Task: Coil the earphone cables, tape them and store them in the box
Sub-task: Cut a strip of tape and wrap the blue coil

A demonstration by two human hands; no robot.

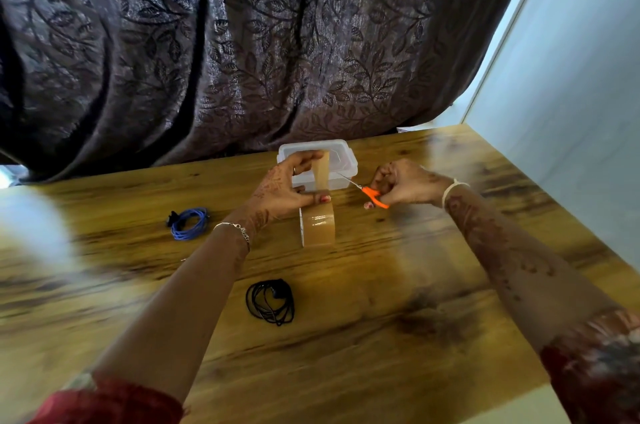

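A brown tape roll (320, 227) stands on edge on the wooden table (381, 319). My left hand (287, 184) pinches a strip of tape (321, 171) pulled up from the roll, thumb pressing near the roll's top. My right hand (405, 183) grips small orange-handled scissors (372, 195), their blades pointing left toward the strip. A coiled blue earphone cable (189, 223) lies to the left of the roll. Nearer me lies a coiled black earphone cable (270, 300). A clear plastic box (346, 160) with its lid on sits behind my left hand.
A dark leaf-patterned curtain (242, 42) hangs behind the table's far edge. A pale wall (571, 94) runs along the table's right side. The left part of the view is blurred white.
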